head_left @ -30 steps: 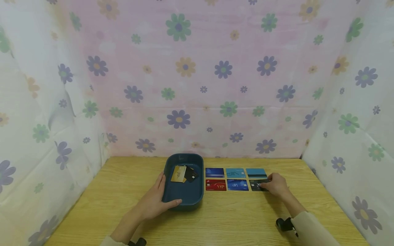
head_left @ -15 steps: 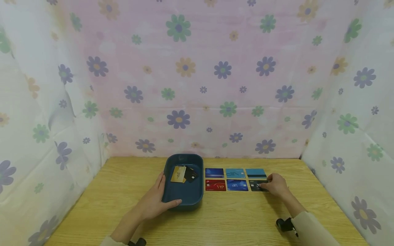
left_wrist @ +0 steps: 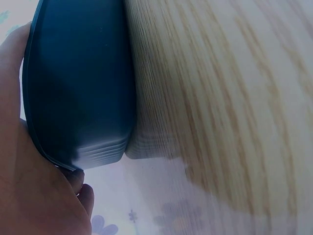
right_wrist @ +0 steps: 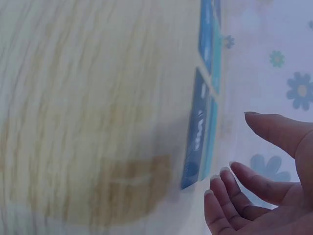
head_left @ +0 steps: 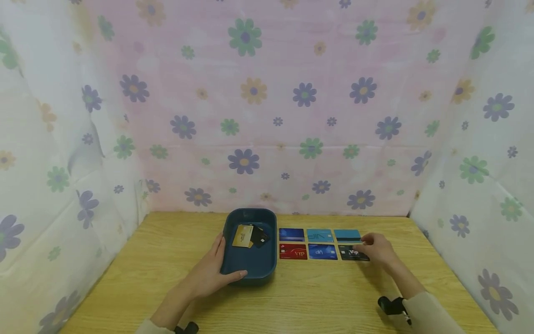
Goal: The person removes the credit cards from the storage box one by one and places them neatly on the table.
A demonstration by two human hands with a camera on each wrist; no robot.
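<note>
My left hand [head_left: 210,273] grips a dark blue plastic tray [head_left: 250,263], fingers along its left side and thumb over the near rim. Inside lie a gold card [head_left: 241,236] and black cards [head_left: 261,237], overlapping. To the tray's right, two rows of cards lie flat on the table. The near row has a red VIP card [head_left: 293,252], a blue VIP card [head_left: 323,252] and a black VIP card [head_left: 347,253]. Just above the black card's right end is my right hand [head_left: 379,250]; in the right wrist view its thumb and fingers are spread apart, with nothing between them.
Behind the near row lie a dark blue card [head_left: 291,234], a light blue card [head_left: 320,235] and a striped blue card [head_left: 346,234]. The wooden table [head_left: 308,297] backs onto a flowered cloth [head_left: 271,106], which also hangs at both sides.
The right hand has let go of the black VIP card and shifted slightly right, uncovering more of it. The left hand and tray hold their place.
</note>
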